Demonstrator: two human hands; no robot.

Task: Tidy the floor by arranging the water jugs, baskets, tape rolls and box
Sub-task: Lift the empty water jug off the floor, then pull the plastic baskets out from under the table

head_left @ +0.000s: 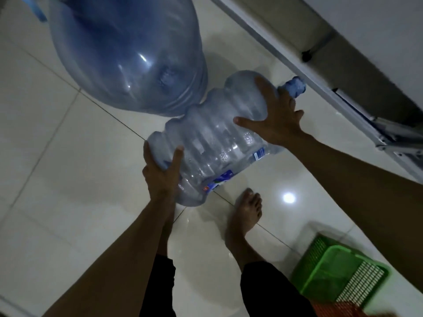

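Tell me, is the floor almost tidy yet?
Not yet. Nothing looks clearly finished. Right now both hands are busy: the left hand grips the bottom and the right hand presses the shoulder of a ribbed water jug lying sideways. A bigger blue jug sits beside it. The green basket still waits on the floor. No tape rolls or box are in view.

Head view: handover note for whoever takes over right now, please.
Left hand grips the base end of the ribbed water jug; right hand presses spread fingers on its shoulder near the blue cap. The jug is on its side, apparently held above the tiled floor.
Second, larger jug lies just beyond, apparently touching it.
Green basket sits bottom right, an orange one partly visible.
Left: place both jugs, baskets. Tape rolls and box not in view.
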